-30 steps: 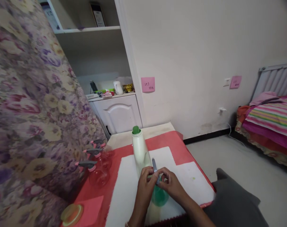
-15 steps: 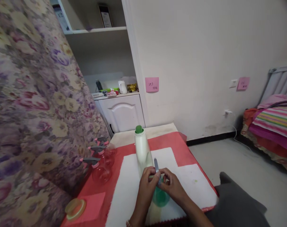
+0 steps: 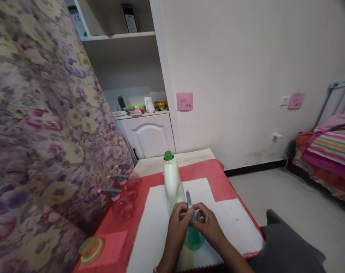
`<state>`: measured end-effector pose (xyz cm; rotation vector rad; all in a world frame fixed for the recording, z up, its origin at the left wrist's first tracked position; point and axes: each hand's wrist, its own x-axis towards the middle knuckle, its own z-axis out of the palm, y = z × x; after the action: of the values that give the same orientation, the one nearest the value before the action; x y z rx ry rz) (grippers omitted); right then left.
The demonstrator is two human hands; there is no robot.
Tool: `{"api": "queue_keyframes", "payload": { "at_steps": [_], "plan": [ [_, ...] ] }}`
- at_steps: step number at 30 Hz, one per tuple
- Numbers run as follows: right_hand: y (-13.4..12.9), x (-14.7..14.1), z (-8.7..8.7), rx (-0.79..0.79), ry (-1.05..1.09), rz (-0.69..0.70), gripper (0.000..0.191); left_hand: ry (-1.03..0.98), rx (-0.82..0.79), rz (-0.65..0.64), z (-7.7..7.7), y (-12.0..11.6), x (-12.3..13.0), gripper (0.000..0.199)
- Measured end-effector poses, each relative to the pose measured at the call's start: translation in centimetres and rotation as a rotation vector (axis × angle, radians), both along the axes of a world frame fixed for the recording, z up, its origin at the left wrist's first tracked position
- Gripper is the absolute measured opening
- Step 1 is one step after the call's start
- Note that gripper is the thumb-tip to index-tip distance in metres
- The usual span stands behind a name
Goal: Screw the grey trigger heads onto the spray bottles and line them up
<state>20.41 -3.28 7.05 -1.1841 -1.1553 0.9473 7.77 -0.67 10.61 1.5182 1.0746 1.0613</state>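
A clear round spray bottle (image 3: 194, 239) with green liquid in it stands on the white cloth, close in front of me. Its grey spray head (image 3: 188, 200) points up between my hands. The fingers of my left hand (image 3: 178, 217) are closed around the head from the left. From the other side, my right hand (image 3: 206, 220) pinches it too, and the fingertips of both hands nearly meet. The bottle's neck is hidden behind my fingers. Just behind my left hand stands a tall pale green jug (image 3: 171, 178), with a darker green piece in its mouth.
Several empty-looking spray bottles (image 3: 123, 206) with grey triggers and pink collars line the table's left side. A round yellowish lid or tape roll (image 3: 91, 249) lies on a pink paper at the front left. A floral curtain (image 3: 47, 144) hangs along the left; a grey stool-like shape (image 3: 286, 242) is right.
The view has shifted slightly. Both hands stay on the spray head with almost no visible movement, and the bottles stand where they were.
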Motion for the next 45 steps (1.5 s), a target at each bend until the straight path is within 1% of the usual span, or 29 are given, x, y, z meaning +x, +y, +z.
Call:
{"api": "queue_keyframes", "payload": {
  "at_steps": [3,5,7,10,13,16,18,22,25,29,32,34,36,39,42,43,44,45],
  "plan": [
    [-0.6,0.6,-0.7,-0.023,0.046,0.021,0.046,0.001,-0.016,-0.007,0.0,-0.2,0.0,0.030],
    [-1.1,1.0,-1.9,-0.026,0.026,0.024,0.047,-0.011,-0.030,-0.020,-0.2,-0.3,0.0,0.034],
    [-1.7,1.3,-3.5,-0.035,-0.033,0.009,0.047,-0.035,-0.040,-0.046,-0.7,-0.4,-0.3,0.039],
    [-2.1,1.5,-5.9,-0.065,-0.072,0.008,0.055,-0.048,-0.043,-0.094,-2.2,-0.1,-1.3,0.044],
    [-2.4,1.5,-7.5,-0.087,-0.108,0.003,0.062,-0.036,-0.024,-0.156,-4.7,0.5,-2.5,0.052],
    [-2.7,1.4,-8.1,-0.104,-0.142,0.007,0.066,-0.042,-0.021,-0.223,-6.9,0.5,-3.6,0.070],
    [-2.9,1.6,-8.3,-0.089,-0.164,0.023,0.065,-0.048,-0.052,-0.253,-7.6,0.1,-4.0,0.079],
    [-3.3,2.0,-8.7,-0.006,-0.209,0.032,0.062,-0.063,-0.080,-0.300,-7.6,-1.0,-4.0,0.084],
    [-3.6,2.5,-9.0,0.021,-0.235,0.034,0.056,-0.046,-0.075,-0.299,-7.5,-1.3,-4.0,0.086],
    [-4.2,2.6,-9.1,0.053,-0.237,0.049,0.051,0.017,-0.062,-0.245,-8.1,-1.7,-4.2,0.094],
    [-4.7,2.4,-8.7,0.079,-0.192,0.025,0.047,0.050,-0.027,-0.192,-8.4,-2.4,-4.4,0.095],
    [-4.9,2.4,-8.6,0.062,-0.185,0.039,0.045,0.061,-0.028,-0.162,-8.3,-3.1,-4.6,0.096],
    [-5.0,2.5,-8.7,0.030,-0.211,0.096,0.044,0.053,-0.034,-0.147,-8.0,-4.0,-5.1,0.095],
    [-4.7,2.9,-9.4,0.014,-0.251,0.160,0.043,0.021,-0.065,-0.097,-7.4,-5.0,-6.7,0.089],
    [-4.3,3.1,-10.2,0.030,-0.240,0.145,0.039,-0.001,-0.090,0.070,-7.0,-4.9,-10.0,0.085],
    [-4.2,3.1,-10.4,0.031,-0.233,0.143,0.038,0.001,-0.084,0.166,-6.9,-4.6,-11.4,0.084],
    [-4.1,3.1,-10.5,0.029,-0.226,0.145,0.038,0.016,-0.046,0.248,-6.8,-4.2,-12.8,0.083],
    [-4.0,3.1,-10.7,0.023,-0.223,0.154,0.038,0.043,-0.018,0.357,-6.7,-3.6,-14.3,0.083]
  ]
}}
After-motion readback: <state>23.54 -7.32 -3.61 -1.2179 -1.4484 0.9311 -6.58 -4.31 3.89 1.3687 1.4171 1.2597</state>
